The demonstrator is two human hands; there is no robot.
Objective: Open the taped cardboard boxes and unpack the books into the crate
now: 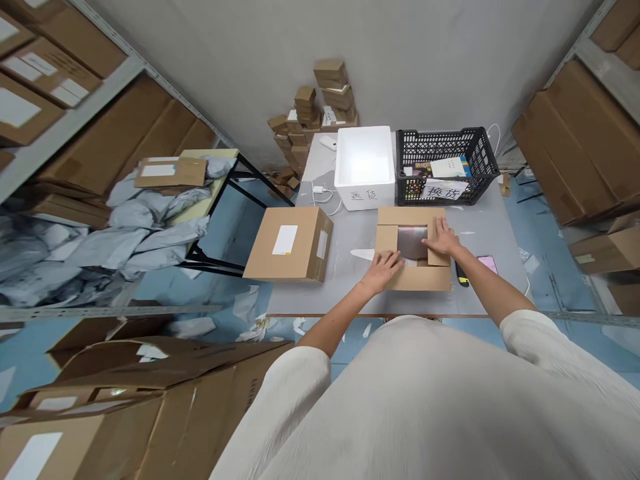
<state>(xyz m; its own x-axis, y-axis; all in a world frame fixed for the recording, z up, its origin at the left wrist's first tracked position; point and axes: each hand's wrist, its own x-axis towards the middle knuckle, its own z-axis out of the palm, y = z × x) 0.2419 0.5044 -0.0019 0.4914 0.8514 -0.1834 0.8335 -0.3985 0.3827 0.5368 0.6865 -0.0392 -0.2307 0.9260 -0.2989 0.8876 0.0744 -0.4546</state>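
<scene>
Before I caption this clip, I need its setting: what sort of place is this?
Probably a packing or storage room: brown cartons line the shelves, grey bagged parcels lie heaped at left, and an open box sits on the table.

On your table (480,230): two cardboard boxes (419,279), one white foam bin (367,197), one black plastic crate (485,163), one smartphone (487,264).
</scene>
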